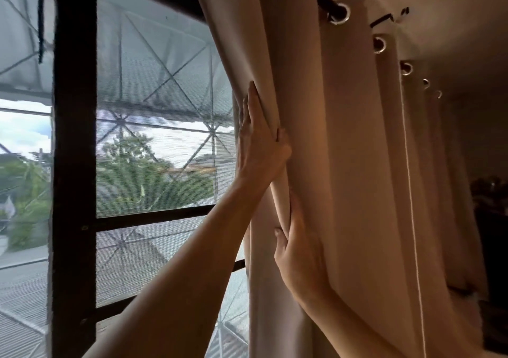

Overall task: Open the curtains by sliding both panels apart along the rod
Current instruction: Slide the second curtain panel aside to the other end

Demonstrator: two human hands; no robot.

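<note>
A beige curtain panel (349,165) with metal eyelets hangs in folds from a black rod (328,2) on the right side of the window. My left hand (258,143) presses flat against the panel's leading edge, fingers pointing up and the thumb hooked over a fold. Lower down, my right hand (299,253) grips the same edge, fingers wrapped behind the cloth. The bunched folds run off to the right along the rod. No second panel is in view.
The uncovered window (154,110) fills the left, with a black frame (74,165), a mesh screen and a diamond grille; trees and roofs lie outside. A white cord (412,220) hangs by the folds. Dark furniture (492,220) stands at far right.
</note>
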